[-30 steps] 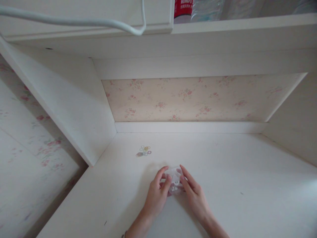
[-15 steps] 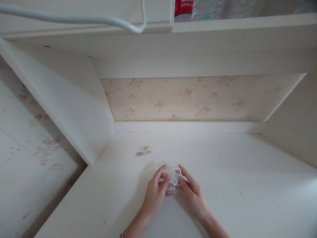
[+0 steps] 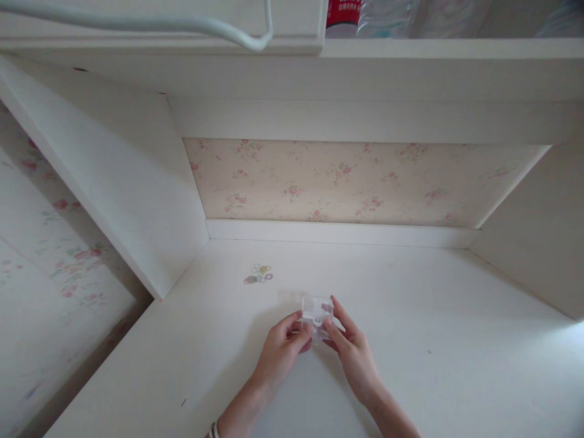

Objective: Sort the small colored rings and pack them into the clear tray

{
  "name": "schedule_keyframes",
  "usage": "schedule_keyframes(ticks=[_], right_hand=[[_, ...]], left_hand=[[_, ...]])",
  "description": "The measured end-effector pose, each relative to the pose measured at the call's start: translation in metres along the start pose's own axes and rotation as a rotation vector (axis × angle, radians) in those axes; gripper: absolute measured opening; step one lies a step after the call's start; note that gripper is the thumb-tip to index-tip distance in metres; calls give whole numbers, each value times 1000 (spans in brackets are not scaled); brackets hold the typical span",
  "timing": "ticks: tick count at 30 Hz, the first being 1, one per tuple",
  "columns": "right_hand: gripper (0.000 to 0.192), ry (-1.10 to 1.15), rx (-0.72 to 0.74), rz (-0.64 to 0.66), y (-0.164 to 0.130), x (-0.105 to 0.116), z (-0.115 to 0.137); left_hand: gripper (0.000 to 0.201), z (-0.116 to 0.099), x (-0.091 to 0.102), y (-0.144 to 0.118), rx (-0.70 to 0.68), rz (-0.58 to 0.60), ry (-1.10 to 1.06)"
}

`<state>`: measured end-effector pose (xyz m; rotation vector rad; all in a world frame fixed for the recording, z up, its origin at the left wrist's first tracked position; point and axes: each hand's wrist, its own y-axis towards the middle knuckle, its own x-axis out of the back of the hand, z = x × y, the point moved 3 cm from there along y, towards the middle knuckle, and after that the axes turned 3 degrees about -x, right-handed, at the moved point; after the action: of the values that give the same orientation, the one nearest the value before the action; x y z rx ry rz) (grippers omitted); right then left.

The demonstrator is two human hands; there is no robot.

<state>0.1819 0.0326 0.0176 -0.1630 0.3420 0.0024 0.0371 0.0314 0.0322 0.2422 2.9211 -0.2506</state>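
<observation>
A small clear plastic box (image 3: 316,311) is held between both hands above the white desktop. My left hand (image 3: 283,348) is closed on its lower left side, thumb on the near face. At the right side, my right hand (image 3: 352,348) grips it, with the index finger along the upper right edge and the thumb near a white catch-like part. Whether the lid is fully down, and what is inside, I cannot make out. Beyond the hands, to the left, a little heap of coloured rubber bands (image 3: 258,275) lies on the desk.
The white desktop (image 3: 410,292) runs back to floral wallpaper (image 3: 337,176), with a side panel (image 3: 123,164) at left. A white cable or tube (image 3: 159,23) crosses the top left. Plastic bottles (image 3: 387,17) stand on the shelf above. A small dark sliver (image 3: 183,402) lies near the front left.
The clear box looks tilted differently and sits slightly higher in view. My left fingers have shifted down its side. The camera view has turned a little.
</observation>
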Motion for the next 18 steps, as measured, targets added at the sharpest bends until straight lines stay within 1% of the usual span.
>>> schedule_keyframes(ticks=[3,6,10,13,15,18], right_hand=[[74,6,13,86,-3,-4,4],[74,-40,37,134,-5,-5,8],[76,-83,46,158,-7,-5,11],[77,-83,46,158,-7,-4,10],[77,-54,36,168,-7,-4,9],[74,0,5,174,-7,-4,8]], left_hand=[[47,-4,1,0,-24,19,-22],[43,-8,0,-2,-48,54,-32],[42,-13,-2,-5,-110,82,-38],[41,-13,-1,-5,-107,91,-33],[41,-11,0,-4,-86,73,-37],[45,-5,2,-2,-25,-6,-29]])
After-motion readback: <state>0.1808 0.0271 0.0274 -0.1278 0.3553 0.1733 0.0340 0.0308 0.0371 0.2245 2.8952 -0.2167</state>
